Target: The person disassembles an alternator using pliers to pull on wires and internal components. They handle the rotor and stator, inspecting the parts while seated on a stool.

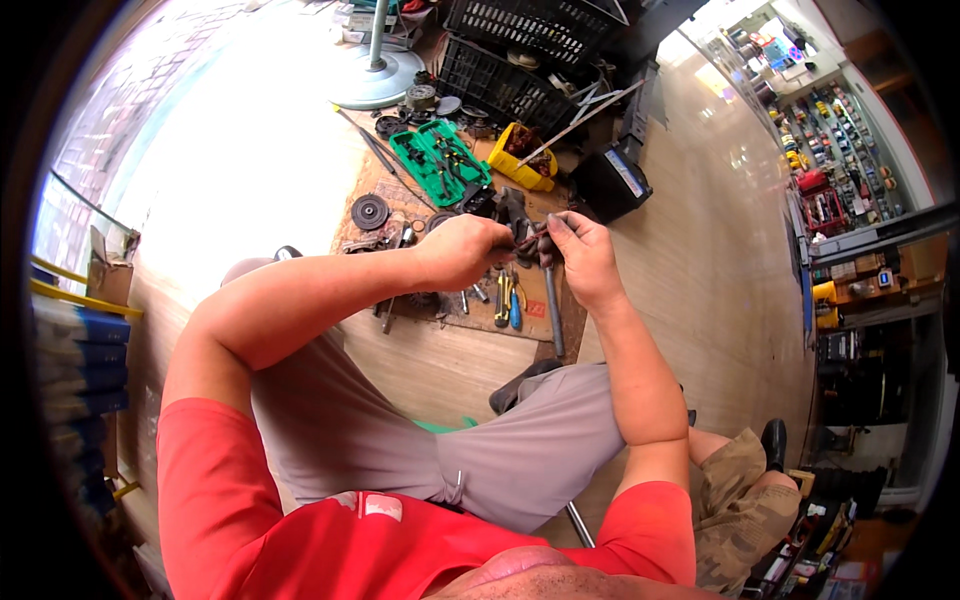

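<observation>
Pinching small dark reddish part [531, 238] in fingertips of left hand [465, 248] and right hand [590, 262], over brown cardboard-like sheet [478, 322] bearing ridged dark disc [370, 211]; can't read pale label [623, 172] on boxy black case [598, 188].

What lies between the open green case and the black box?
A yellow container with a pale rod across it lies between the green case and the black box in the head view.

We see red tee [350, 555], plain grey trousers [370, 420], brn camo shorts [745, 512]; held pt [530, 238] dark. Tool case [413, 168] grn, tub [525, 178] ylw, crates [480, 80] + box [603, 190] blk, s/driver handle [515, 310] blue.
</observation>
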`<state>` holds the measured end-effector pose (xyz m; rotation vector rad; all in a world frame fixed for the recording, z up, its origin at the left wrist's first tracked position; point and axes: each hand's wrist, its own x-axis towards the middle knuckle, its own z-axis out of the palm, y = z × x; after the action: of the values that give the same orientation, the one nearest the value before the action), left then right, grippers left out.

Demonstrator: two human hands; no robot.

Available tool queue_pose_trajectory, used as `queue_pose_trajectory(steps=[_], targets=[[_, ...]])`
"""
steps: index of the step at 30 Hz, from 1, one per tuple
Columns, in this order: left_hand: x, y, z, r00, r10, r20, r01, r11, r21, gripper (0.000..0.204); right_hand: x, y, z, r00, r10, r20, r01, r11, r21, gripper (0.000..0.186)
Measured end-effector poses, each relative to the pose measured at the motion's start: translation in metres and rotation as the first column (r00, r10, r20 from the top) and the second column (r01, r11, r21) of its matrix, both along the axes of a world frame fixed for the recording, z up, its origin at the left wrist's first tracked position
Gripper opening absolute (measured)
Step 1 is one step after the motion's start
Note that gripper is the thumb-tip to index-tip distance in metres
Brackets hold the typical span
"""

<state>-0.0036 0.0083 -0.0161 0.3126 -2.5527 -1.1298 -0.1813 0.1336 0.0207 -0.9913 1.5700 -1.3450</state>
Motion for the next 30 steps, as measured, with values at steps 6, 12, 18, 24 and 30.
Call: queue_pose_trajectory(steps=[6,12,18,24,30], targets=[[0.001,0.001,-0.002,1.0,-0.012,0.014,0.012,0.999,-0.039,0.018,-0.001,-0.001,-0.002,0.996,0.065,0.053,-0.065,0.998,-0.019,0.025],[-0.001,-0.005,-0.001,0.993,0.056,0.109,-0.052,0.998,-0.041,0.021,0.005,-0.002,-0.005,0.99,-0.033,-0.135,0.035,0.999,0.014,0.017],[0.0,-0.002,-0.001,0.988,0.065,0.138,-0.056,0.996,-0.065,0.025,0.011,-0.004,-0.011,0.888,-0.04,-0.457,0.037,0.999,-0.015,0.018],[-0.001,0.002,0.003,0.986,0.069,0.153,-0.065,0.997,-0.029,0.026,0.016,-0.003,-0.007,0.855,-0.084,-0.512,0.061,0.996,-0.062,0.02],[-0.002,0.0,0.002,0.987,0.06,0.152,-0.07,0.996,0.06,0.029,0.02,-0.004,-0.007,0.787,-0.114,-0.606,0.048,0.991,-0.124,0.021]])
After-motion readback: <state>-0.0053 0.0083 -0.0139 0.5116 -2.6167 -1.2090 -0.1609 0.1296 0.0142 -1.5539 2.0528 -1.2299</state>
